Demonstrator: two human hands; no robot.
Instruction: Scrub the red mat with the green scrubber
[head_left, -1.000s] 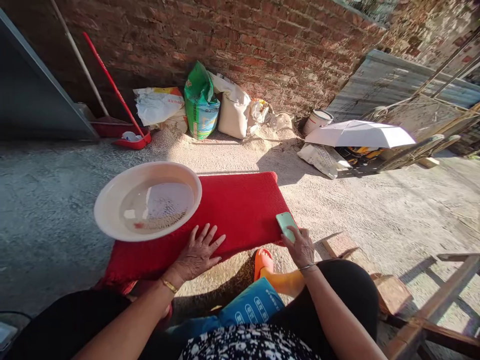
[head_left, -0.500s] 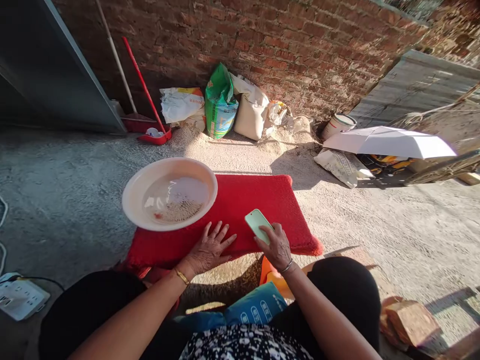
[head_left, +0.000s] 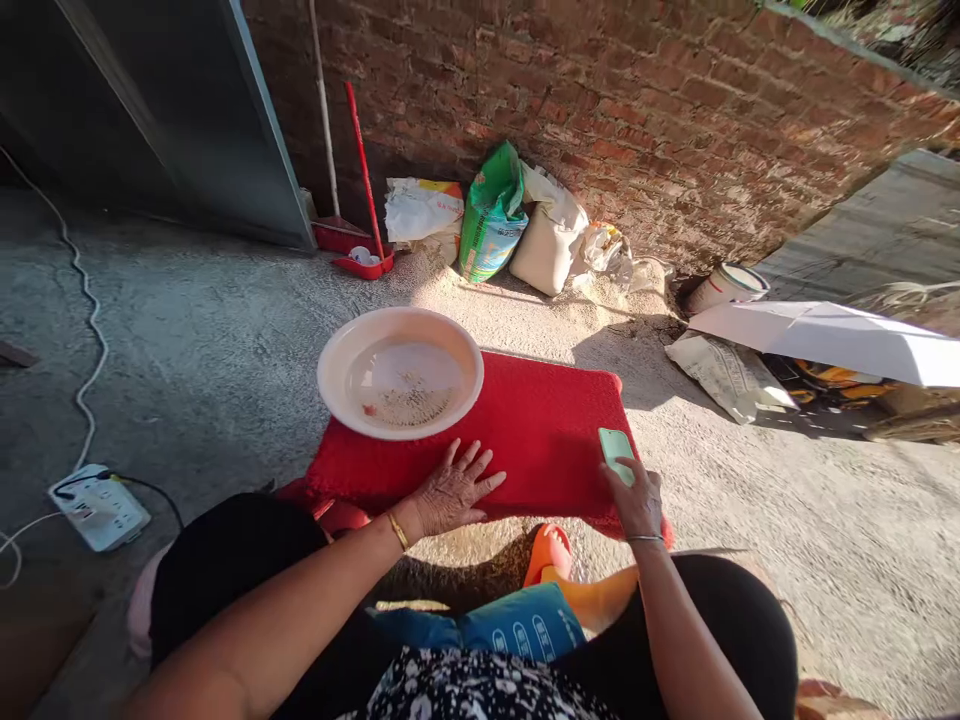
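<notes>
My left hand [head_left: 459, 489] lies flat with its fingers spread on the red cloth-covered stool [head_left: 551, 430], near its front edge. At the right end of the stool, my right hand [head_left: 637, 497] grips the lower part of a pale green phone [head_left: 616, 450], covering that part with its fingers. The phone looks level with the cloth; whether it touches it I cannot tell. A wide pale pink basin [head_left: 330, 400] stands on the left of the stool, beyond my left hand. Water fills part of it, with small grains and a small reddish bit at the bottom.
By the brick wall stand a green sack [head_left: 491, 215], a beige sack [head_left: 551, 245] and a red dustpan [head_left: 367, 262]. An open umbrella [head_left: 832, 335] lies at right, near a white bucket [head_left: 727, 287]. A power strip [head_left: 101, 510] with cords is on the floor at left.
My right hand has moved the phone rightward, from the middle of the stool to its right end. My left hand stays flat on the cloth. The view has turned left.
</notes>
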